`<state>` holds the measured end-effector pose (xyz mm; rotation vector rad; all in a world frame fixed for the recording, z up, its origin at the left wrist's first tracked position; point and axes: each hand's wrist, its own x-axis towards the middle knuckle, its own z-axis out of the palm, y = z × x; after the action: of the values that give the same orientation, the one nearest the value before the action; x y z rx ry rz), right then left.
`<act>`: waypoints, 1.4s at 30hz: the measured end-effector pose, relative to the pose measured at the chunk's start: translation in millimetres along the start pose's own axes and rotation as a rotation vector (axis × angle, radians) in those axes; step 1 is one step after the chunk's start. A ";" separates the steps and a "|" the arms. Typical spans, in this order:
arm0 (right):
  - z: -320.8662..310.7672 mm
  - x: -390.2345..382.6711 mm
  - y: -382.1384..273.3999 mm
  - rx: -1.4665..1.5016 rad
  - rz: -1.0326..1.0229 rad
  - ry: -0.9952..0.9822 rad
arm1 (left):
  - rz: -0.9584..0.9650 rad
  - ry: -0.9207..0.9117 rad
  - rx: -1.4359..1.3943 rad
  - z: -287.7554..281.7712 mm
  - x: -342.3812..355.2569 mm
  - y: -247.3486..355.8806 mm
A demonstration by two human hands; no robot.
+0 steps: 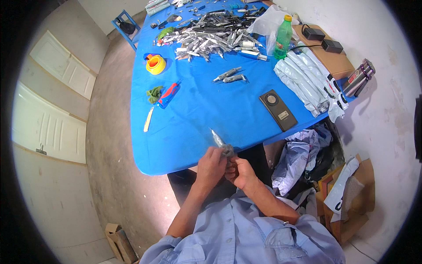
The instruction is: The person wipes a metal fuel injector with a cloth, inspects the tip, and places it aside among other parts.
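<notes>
Just off the table's near edge, both hands are closed together around a slim, pale silver piece with a thin pointed tip. Its kind is not clear. A grey crumpled wrap, cloth or plastic, bunches around its lower end. My left hand grips from the left, fingers curled over. My right hand pinches the lower end of the grey bundle; its fingertips are partly hidden. Two similar plastic-wrapped slim pieces lie farther up the blue-covered table.
A large heap of wrapped slim pieces covers the far table. At left lie yellow tape, a red-and-blue tool and a pale blade-like strip. At right are a phone, white packets, green bottle and steel flask.
</notes>
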<state>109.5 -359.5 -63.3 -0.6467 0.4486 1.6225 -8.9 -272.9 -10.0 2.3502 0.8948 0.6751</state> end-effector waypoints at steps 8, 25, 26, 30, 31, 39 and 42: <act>-11.7 4.2 0.5 0.049 0.074 -0.053 | 0.005 0.042 0.084 0.6 31.9 -24.3; 2.0 -5.9 0.3 -0.006 0.017 -0.020 | 0.020 0.011 0.010 -11.1 1.5 -1.4; 6.9 -8.2 1.5 -0.007 0.010 -0.003 | 0.028 0.006 0.005 -7.0 -2.8 0.8; 6.2 -8.5 0.4 -0.005 0.013 0.037 | 0.010 -0.034 0.035 1.8 -0.2 1.6; 2.5 -5.3 0.4 0.004 0.025 0.020 | -0.010 -0.046 0.063 -0.8 4.8 0.4; 0.6 -5.1 5.5 -0.022 -0.007 0.032 | 0.008 0.068 0.119 -6.5 45.4 -22.5; -2.8 -3.6 5.5 -0.025 -0.045 0.037 | -0.025 0.115 0.099 -4.5 51.6 -28.7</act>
<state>104.8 -364.9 -63.6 -0.7021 0.4391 1.5781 9.4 -216.6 -11.4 2.4027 1.0277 0.7793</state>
